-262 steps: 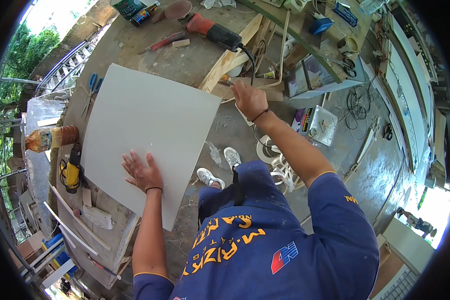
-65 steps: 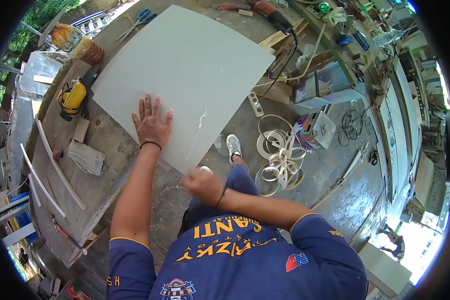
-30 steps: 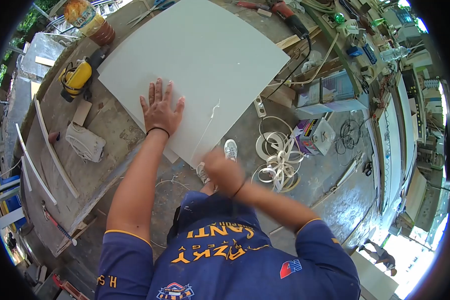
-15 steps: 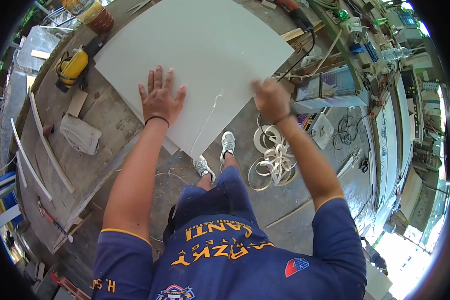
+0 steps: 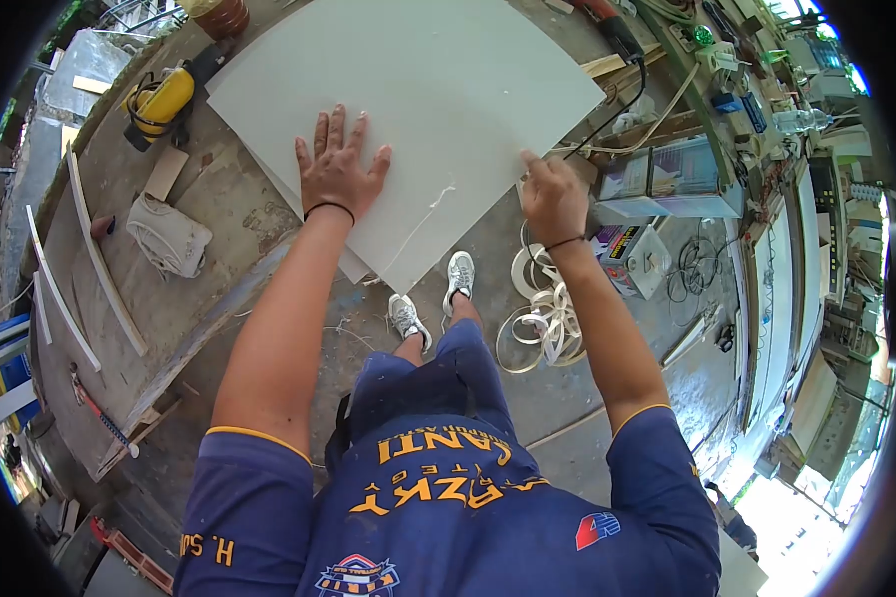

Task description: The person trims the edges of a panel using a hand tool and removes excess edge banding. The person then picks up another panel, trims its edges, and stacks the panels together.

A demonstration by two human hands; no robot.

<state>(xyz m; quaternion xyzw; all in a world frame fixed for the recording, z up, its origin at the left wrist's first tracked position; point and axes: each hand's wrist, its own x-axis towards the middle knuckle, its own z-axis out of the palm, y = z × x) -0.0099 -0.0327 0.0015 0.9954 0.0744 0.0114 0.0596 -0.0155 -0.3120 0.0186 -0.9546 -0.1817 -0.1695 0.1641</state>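
A large white panel [image 5: 408, 109] lies on the workbench, one corner pointing toward me. My left hand [image 5: 340, 171] rests on its face, fingers spread and palm down. At the panel's right edge, my right hand [image 5: 555, 199] is closed, with the fingertips at the rim. Whatever that hand grips, if anything, is hidden by the fingers. Between the hands, a thin curled white strip [image 5: 418, 227] trails over the panel toward the near corner. Part of another board [image 5: 353, 267] shows beneath the panel's left edge.
A yellow power tool [image 5: 161, 102] and a white cloth-like item [image 5: 167, 237] sit on the workbench [image 5: 239, 214] at left, near long pale strips [image 5: 100, 254]. Rolls of edge banding [image 5: 546, 318] lie on the floor beside my feet. A black cable [image 5: 612, 121] runs past the panel's right corner.
My right hand, blurred before, now appears sharp and still at the panel's right edge. My left hand stays flat on the panel. The whole view has shifted slightly.
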